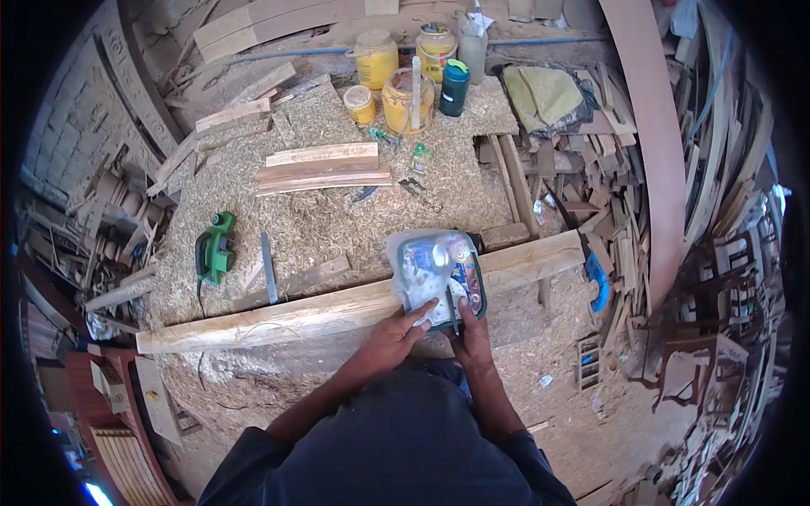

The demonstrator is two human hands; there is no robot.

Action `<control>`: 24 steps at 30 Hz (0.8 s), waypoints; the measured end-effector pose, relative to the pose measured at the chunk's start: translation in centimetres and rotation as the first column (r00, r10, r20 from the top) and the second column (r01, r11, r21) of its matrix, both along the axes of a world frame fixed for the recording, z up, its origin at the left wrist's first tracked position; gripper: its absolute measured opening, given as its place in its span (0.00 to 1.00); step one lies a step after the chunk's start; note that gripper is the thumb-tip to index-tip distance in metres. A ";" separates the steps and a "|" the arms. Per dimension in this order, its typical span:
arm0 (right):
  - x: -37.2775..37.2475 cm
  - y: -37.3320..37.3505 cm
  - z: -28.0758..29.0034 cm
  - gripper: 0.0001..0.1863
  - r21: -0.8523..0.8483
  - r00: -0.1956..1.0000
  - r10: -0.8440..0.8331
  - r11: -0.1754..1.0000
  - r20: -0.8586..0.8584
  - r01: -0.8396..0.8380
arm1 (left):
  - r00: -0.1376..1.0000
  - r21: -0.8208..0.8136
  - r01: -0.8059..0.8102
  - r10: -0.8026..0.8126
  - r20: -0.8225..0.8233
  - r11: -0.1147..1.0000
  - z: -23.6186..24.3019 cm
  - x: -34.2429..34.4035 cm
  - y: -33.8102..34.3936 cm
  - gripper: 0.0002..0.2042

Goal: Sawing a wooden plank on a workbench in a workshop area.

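Observation:
In front of my body is a shallow dark green plastic container (484,291) with a colourful printed surface. A translucent plastic bag (403,253) covers its left part. A metal spoon (440,255) lies over the bag, bowl pointing away from me, its handle running toward my right hand. My left hand (395,337) grips the near left edge, fingers resting on the bag. My right hand (470,335) is closed round the near right edge, thumb on top beside the spoon handle. Whether it also pinches the handle, I cannot tell. What lies under the bag is hidden.
A long wooden beam (329,305) crosses the shavings-covered bench, beneath the container. Left stand a green electric planer (218,249) and a flat metal strip (268,268). Wood strips (325,166), yellow buckets (408,105) and a dark green bottle (454,88) sit farther back. A blue-handled saw (597,282) is right.

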State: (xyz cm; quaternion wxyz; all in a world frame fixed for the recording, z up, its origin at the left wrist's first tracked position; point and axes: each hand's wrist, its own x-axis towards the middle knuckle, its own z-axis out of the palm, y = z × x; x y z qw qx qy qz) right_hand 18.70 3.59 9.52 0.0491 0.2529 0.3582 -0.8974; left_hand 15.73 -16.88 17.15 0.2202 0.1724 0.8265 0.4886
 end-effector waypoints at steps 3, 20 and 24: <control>-1.3 0.8 1.0 0.29 -0.008 1.000 -0.010 1.000 0.000 0.010 | 0.995 -0.354 0.072 -0.094 -0.044 0.933 1.9 -0.1 2.0 0.27; -10.8 0.5 2.7 0.31 0.096 0.923 0.331 0.943 -0.194 -0.318 | 0.735 -0.444 -0.413 0.003 -0.678 0.795 0.6 -21.9 6.3 0.16; -14.2 -0.8 4.4 0.30 -0.062 0.920 0.391 0.919 0.009 -0.390 | 0.820 -0.456 -0.212 -0.097 -0.565 0.864 -0.4 -26.6 3.4 0.17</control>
